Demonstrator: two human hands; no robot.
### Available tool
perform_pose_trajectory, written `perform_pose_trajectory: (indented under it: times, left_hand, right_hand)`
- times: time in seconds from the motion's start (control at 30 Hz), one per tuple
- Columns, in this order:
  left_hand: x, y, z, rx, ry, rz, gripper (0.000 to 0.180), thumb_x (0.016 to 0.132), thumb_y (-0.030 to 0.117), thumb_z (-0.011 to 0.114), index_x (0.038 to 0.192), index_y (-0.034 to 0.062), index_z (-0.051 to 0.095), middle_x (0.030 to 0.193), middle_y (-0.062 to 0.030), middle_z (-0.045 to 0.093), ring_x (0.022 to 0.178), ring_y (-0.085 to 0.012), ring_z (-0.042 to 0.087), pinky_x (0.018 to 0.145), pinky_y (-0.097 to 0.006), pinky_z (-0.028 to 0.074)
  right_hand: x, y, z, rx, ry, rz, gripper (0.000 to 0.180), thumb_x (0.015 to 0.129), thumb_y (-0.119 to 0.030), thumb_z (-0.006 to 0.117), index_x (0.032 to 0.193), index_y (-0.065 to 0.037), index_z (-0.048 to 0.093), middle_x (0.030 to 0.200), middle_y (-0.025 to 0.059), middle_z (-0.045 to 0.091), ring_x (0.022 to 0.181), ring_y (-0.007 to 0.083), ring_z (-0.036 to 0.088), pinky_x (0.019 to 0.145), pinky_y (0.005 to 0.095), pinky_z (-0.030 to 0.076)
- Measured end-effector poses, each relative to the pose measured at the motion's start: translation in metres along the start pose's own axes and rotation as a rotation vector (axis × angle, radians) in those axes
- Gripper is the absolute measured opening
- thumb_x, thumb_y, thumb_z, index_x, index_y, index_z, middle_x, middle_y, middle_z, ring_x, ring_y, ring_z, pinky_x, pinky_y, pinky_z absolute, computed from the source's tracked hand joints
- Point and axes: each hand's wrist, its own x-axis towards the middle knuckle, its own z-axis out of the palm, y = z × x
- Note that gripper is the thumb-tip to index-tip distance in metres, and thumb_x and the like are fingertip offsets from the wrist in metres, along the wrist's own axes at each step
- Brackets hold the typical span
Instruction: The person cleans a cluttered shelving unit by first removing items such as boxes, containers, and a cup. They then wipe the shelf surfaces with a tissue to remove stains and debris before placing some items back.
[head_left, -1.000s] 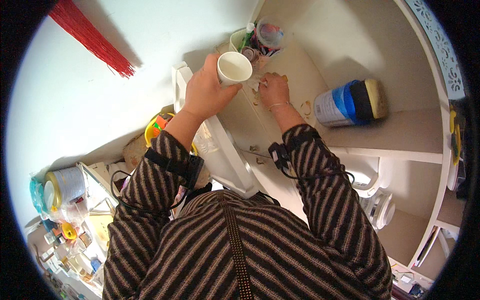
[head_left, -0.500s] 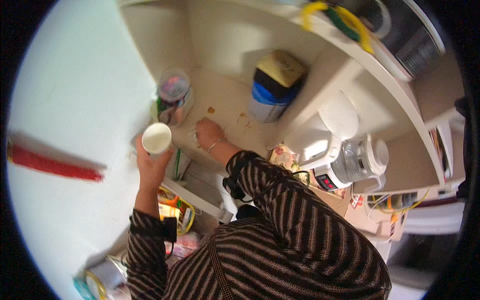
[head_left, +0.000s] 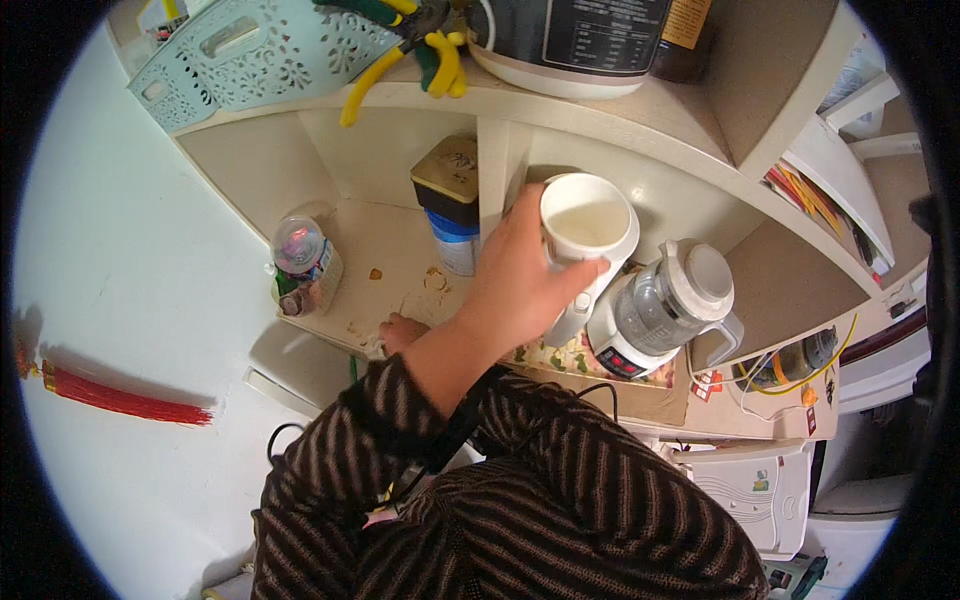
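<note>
L hand [head_left: 505, 280] grips a white cup [head_left: 587, 215], thumb & fingers round its side, mouth up twd the camera; cup's held in the air, just L of the glass kettle [head_left: 655, 312] in view. R hand [head_left: 403, 331], part hidden by the L forearm [head_left: 425, 372], is low at the shelf [head_left: 365, 228]; can't tell if it's clenched or loose. Brown stains [head_left: 436, 279] nr it. Behind, a blue/white tub [head_left: 453, 248] w/ black-&-gold top, by the divider [head_left: 493, 180]. Further L, a clear plastic container [head_left: 299, 242] w/ small bottles. Kettle's on a white base, floral mat [head_left: 562, 357] beside it. Up top: pale-blue basket [head_left: 270, 72], yellow/green pliers [head_left: 368, 84]. Far L, red tassel [head_left: 130, 396] on the wall.
</note>
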Motion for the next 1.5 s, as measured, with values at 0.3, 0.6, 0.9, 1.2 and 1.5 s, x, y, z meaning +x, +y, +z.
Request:
perform_pose_trajectory:
  times: [0.3,0.6,0.9,1.2,1.5]
  left_hand:
    - [0.029,-0.034,0.044,0.166,0.111,-0.032,0.079,0.076,0.028,0.081,0.135,-0.0024,0.038,0.125,-0.0257,0.059,0.117,-0.0412,0.057,0.099,-0.045,0.045]
    - [-0.104,-0.034,-0.082,0.274,-0.214,0.161,0.045,0.084,0.013,0.073,0.125,0.0023,0.059,0.116,-0.0209,0.065,0.106,-0.0359,0.064,0.093,-0.042,0.049]
    - [-0.192,-0.172,-0.251,0.771,0.527,-0.448,0.018,0.088,0.024,0.065,0.091,0.0064,0.068,0.084,-0.0145,0.069,0.077,-0.0366,0.066,0.069,-0.045,0.052]
    - [-0.207,-0.198,-0.254,1.028,0.367,-0.631,0.031,0.092,0.037,0.062,0.086,0.0076,0.066,0.080,-0.0137,0.067,0.076,-0.0360,0.064,0.065,-0.047,0.049]
    - [-0.202,-0.191,-0.252,0.955,0.370,-0.620,0.029,0.092,0.036,0.063,0.087,0.0082,0.067,0.079,-0.0123,0.068,0.073,-0.0350,0.065,0.063,-0.045,0.049]
  right_hand:
    - [0.024,0.004,0.022,-0.086,0.039,-0.001,0.013,0.084,-0.012,0.060,0.095,-0.007,0.065,0.100,0.0164,0.060,0.096,0.0361,0.061,0.081,0.0470,0.049]
    - [-0.010,0.006,-0.027,0.116,0.013,-0.299,0.018,0.086,-0.014,0.062,0.101,-0.006,0.065,0.106,0.0159,0.063,0.100,0.0367,0.061,0.085,0.0451,0.049]
    - [0.025,-0.019,-0.009,-0.046,-0.001,-0.199,0.025,0.087,-0.017,0.063,0.109,-0.004,0.062,0.109,0.0181,0.063,0.101,0.0381,0.061,0.087,0.0446,0.049]
    - [0.060,-0.055,0.009,-0.212,-0.110,-0.178,0.016,0.083,-0.010,0.057,0.097,-0.003,0.061,0.102,0.0215,0.062,0.097,0.0415,0.061,0.085,0.0483,0.051]
    - [0.067,-0.058,0.008,-0.272,-0.126,-0.232,0.019,0.081,-0.008,0.058,0.099,-0.004,0.065,0.099,0.0207,0.063,0.094,0.0416,0.063,0.083,0.0490,0.051]
